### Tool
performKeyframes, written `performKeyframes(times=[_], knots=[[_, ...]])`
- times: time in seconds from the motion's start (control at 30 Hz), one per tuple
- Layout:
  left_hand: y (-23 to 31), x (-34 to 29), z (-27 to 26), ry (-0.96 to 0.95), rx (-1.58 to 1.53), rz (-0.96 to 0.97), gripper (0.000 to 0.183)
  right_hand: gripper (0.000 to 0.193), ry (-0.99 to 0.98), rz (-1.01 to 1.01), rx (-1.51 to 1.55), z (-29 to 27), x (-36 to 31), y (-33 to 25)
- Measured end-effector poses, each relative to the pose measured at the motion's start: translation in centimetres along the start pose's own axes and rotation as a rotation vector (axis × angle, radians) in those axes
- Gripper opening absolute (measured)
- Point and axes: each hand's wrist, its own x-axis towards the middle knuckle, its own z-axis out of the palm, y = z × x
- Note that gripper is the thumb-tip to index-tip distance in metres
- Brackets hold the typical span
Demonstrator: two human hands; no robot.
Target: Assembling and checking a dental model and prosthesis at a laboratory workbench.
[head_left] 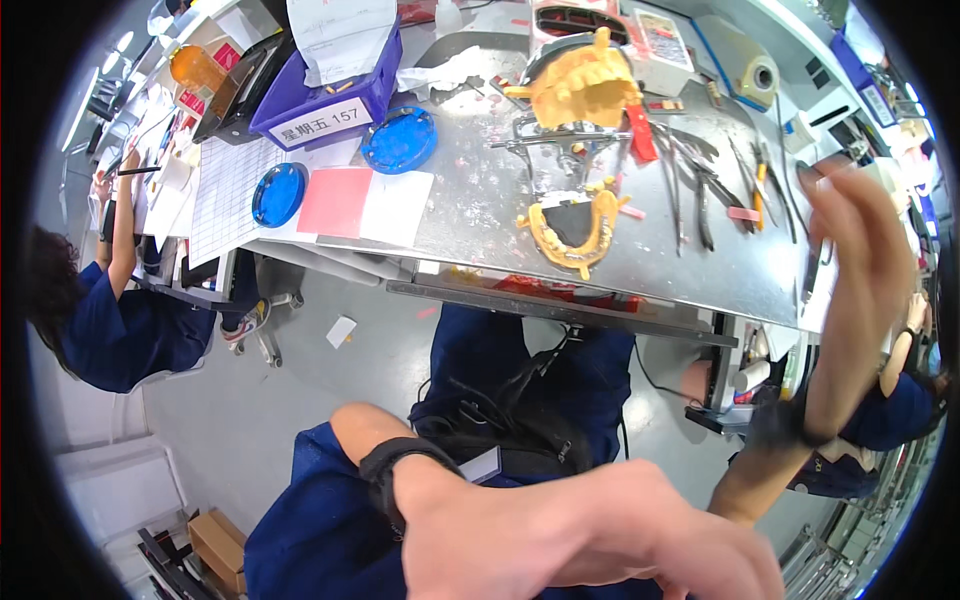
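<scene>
My left hand (600, 540) hangs near and empty, grip loose, my blurred right hand (860, 260) lifts open-fingered beside the worktop (480, 200) bearing yellow dental casts (575, 225).

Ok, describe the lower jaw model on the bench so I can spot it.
Start at the metal bench top. At its front edge lies a yellow horseshoe-shaped jaw model, flat, below the metal articulator. Unlike the bulkier yellow cast behind, it has a dark centre.

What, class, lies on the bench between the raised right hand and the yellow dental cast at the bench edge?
Between the right hand and the yellow dental cast, a row of metal hand tools lies on the steel bench. Nothing else blocks it.
</scene>
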Motion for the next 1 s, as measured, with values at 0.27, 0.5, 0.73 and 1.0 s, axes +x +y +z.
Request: performKeyframes(times=[0.27, 0.5, 0.73, 1.0], knots=[[6.3, -2.1, -11.1, 0.124, 0.969, 0.515, 0.091, 0.035, -0.498, -0.258, -0.429, 10.1, 11.4, 10.8], [11.8, 4.2, -19.1, 0.175, 1.203, 0.056, 0.057, 0.013, -0.509, -0.281, -0.390, 9.4, 13.5, 12.2], [8.7, 5.1, -17.0, 0.197, 0.840, -0.103, 0.053, 0.013, -0.133, 0.254, 0.048, 2.6, 0.0, 5.9], [8.7, 3.0, -14.2, -0.014, 1.609, 0.026, 0.051, 0.026, 0.143, 0.576, 0.677, 14.0, -9.1, 1.6]])
